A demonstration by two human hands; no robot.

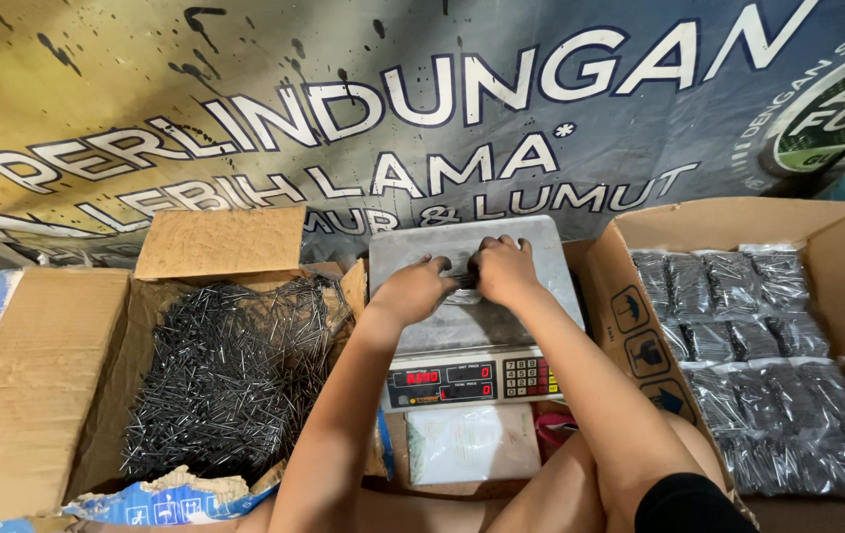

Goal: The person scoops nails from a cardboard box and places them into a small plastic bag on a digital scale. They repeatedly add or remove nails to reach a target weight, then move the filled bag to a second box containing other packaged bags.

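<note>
My left hand (411,289) and my right hand (504,268) meet over the steel pan of a digital weighing scale (541,247). Together they pinch a small clear plastic bag of nails (464,287) that rests on the pan; most of the bag is hidden by my fingers. The scale's front panel (469,377) has red displays and a keypad. To the left stands an open cardboard box (220,242) full of loose dark nails (230,375).
A cardboard box (842,222) at the right holds several rows of packed nail bags (758,345). A stack of clear empty bags (472,444) lies in front of the scale. A printed banner (422,99) covers the background. My knees (620,474) are at the bottom.
</note>
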